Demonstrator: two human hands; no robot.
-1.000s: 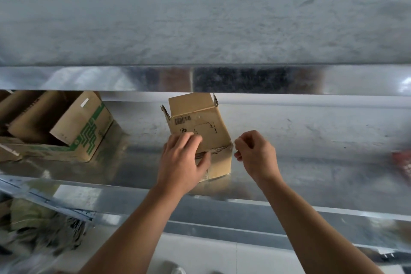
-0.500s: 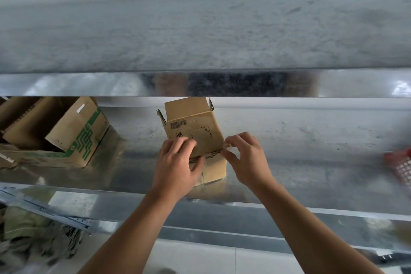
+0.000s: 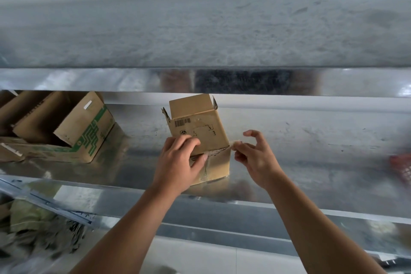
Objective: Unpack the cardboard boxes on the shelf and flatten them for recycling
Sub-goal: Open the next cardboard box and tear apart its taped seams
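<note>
Left grip [image 3: 178, 162] clamped on small box [image 3: 200, 127], near shelf [image 3: 311, 151] front edge; right grip [image 3: 255, 155] pinching tape [image 3: 236, 143]. Advise: brace box, peel along seam.

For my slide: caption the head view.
Left hand holds small box on metal shelf; right hand pinches tape.

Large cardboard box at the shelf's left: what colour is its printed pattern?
Green angular lines on the large brown cardboard box, seen in the head view.

One view only: head-worn, wide-angle. It faces forward and slightly down into the metal shelf [image 3: 311, 151] from close up. The upper shelf [image 3: 200, 35] top fills the far half, with the floor [image 3: 200, 258] along the near edge.
</note>
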